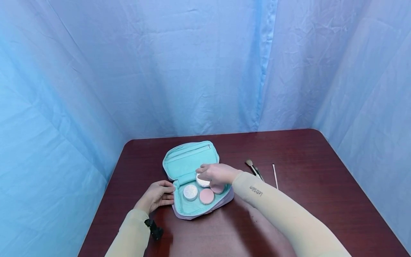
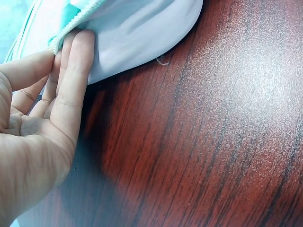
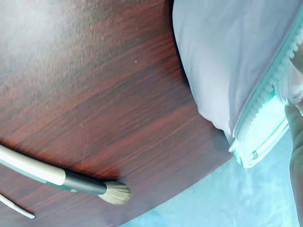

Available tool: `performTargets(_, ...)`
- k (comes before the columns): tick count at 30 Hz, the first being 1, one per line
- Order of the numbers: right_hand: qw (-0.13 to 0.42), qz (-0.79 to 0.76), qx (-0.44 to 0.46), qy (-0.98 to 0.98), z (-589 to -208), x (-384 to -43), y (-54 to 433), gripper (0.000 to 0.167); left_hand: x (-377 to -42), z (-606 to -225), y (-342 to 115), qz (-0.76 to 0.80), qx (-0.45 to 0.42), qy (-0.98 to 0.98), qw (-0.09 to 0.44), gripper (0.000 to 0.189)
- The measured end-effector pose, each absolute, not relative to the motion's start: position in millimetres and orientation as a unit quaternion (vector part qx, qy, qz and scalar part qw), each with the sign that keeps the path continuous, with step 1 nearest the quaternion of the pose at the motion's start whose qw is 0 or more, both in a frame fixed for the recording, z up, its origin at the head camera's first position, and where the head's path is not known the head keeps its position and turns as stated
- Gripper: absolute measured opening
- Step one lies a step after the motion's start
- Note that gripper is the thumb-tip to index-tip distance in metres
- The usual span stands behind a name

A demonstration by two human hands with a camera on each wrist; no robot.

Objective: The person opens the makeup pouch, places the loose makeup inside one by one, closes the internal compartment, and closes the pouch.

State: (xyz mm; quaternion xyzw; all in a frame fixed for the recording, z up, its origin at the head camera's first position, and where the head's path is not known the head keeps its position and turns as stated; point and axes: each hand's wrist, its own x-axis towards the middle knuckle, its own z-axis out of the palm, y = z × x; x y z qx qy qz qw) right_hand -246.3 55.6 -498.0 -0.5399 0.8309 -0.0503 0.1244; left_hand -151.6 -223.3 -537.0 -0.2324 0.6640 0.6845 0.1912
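Observation:
An unzipped makeup bag (image 1: 179, 208), lavender outside and mint inside, lies with its lid folded back. My left hand (image 1: 158, 195) pinches its left rim, the thumb on the zipper edge and fingers against the outer wall, as the left wrist view shows. Over the bag's right part, my right hand (image 1: 219, 173) grips a round silver-white compact (image 1: 203, 181) with bent fingers; it partly covers the compact. Inside the bag lie a white patterned round case (image 1: 191, 192), a pink round case (image 1: 207, 196) and another pink case (image 1: 217, 188) below the right hand.
Right of the bag, a makeup brush (image 3: 85, 182) with a fluffy tip lies on the dark red wooden table (image 1: 305, 153). A thin white stick-like tool (image 1: 275, 175) lies farther right. Blue curtains (image 1: 205, 71) hang behind and beside the table.

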Motion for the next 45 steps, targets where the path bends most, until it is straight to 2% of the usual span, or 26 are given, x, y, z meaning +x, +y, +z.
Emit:
performTargets(7, 0.154, -0.064, -0.532, 0.83, -497.0, -237.9, 51.0, 0.051, -152.9, -538.0, -223.9, 0.682, -0.232, 0.666, 0.191, 0.016)
performTargets(14, 0.139, -0.055, -0.549, 0.822, -500.4, -236.1, 47.8, 0.045, -153.9, -537.9, -223.6, 0.681, -0.233, 0.667, 0.189, 0.018)
performTargets(23, 0.133, -0.044, -0.583, 0.8, -507.0, -232.8, 42.8, 0.045, -154.8, -538.9, -222.7, 0.683, -0.236, 0.665, 0.19, 0.02)
performTargets(39, 0.184, -0.075, -0.548, 0.813, -509.3, -229.9, 44.7, 0.05, -156.8, -538.5, -222.1, 0.679, -0.232, 0.67, 0.189, 0.017)
performTargets(45, 0.164, -0.057, -0.57, 0.803, -510.8, -228.0, 46.9, 0.049, -156.0, -538.4, -221.6, 0.679, -0.231, 0.671, 0.187, 0.018)
